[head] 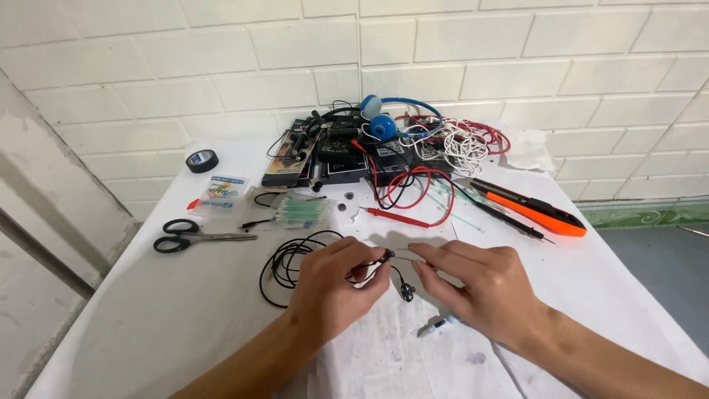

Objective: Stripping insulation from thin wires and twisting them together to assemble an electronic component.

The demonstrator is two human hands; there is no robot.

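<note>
Item: black earphones (pixel 405 290) — your left hand (pixel 332 284) pinches one earbud over the table (pixel 148 325), your right hand (pixel 480 284) grips a thin stick at it. Work looks mid-way; scissors (pixel 193 236) untouched.

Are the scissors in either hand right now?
No, the scissors lie on the table left of both hands, which pinch a black earphone.

Near edge: bare bench (pixel 148 332) on the left side, open for a hand to pass.
Left: scissors (pixel 193 236) and tape roll (pixel 201 160) lie well apart.
Middle: coiled black cable (pixel 289 266) lies just left of the hands.
Back: blue headphones (pixel 382 118), red leads (pixel 413 193) and boxes crowd the wall.
Right: orange tool (pixel 533 209) lies across the bench.
</note>
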